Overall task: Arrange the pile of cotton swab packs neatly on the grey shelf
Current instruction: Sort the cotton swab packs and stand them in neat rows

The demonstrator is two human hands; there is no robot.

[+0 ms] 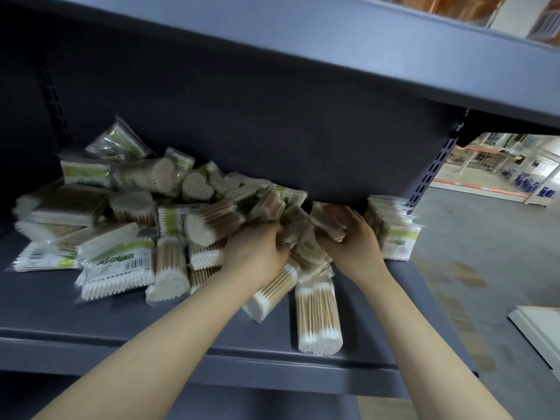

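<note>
grey shelf (91, 313) carries a loose pile of cotton swab packs (157, 219), spread from far left to approx the middle, packs lying at all angles, some flat w/ barcode up, some on end. left hand (257, 247) is dug into the right part of the pile, fingers curled round packs there; exactly which pack can't tell. right hand (348, 237) just beside it, grip curled round one small pack (325, 221), thumb side toward the pile. at the shelf's right end, near the slotted upright (430, 174), a short row of packs (394, 231) stands on edge, close together. one clear pack (319, 319) lies alone near the front edge, swabs pointing front to back. concrete floor (485, 268) shows to the right.
</note>
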